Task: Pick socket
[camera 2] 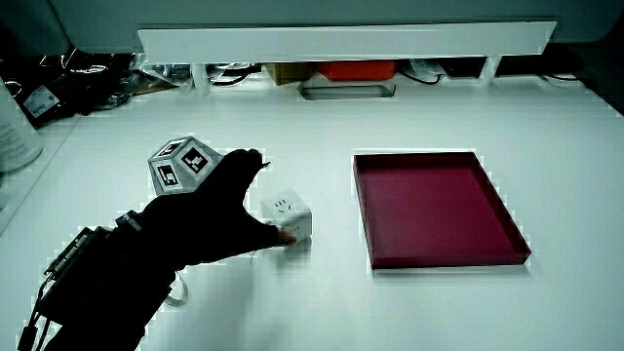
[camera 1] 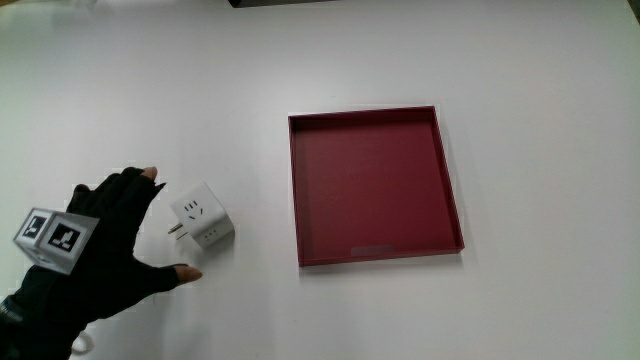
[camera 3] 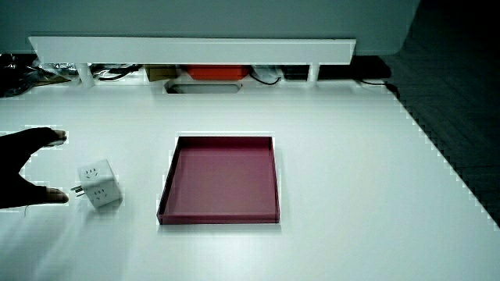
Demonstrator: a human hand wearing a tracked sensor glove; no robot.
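Observation:
A white cube socket [camera 1: 201,215] rests on the white table beside a dark red tray [camera 1: 300,190]; it shows in both side views [camera 2: 289,216] [camera 3: 99,184]. The gloved hand [camera 1: 152,228] is beside the socket, away from the tray, fingers spread with thumb and forefinger flanking the cube and holding nothing. The patterned cube [camera 1: 55,238] sits on the hand's back. In a side view the hand [camera 2: 255,203] partly covers the socket's near face; in a side view only the fingers of the hand [camera 3: 55,168] show.
The red tray [camera 2: 370,200] [camera 3: 168,183] is shallow and holds nothing. A low white partition [camera 2: 341,39] [camera 3: 195,48] stands at the table's edge, with cables and boxes under it.

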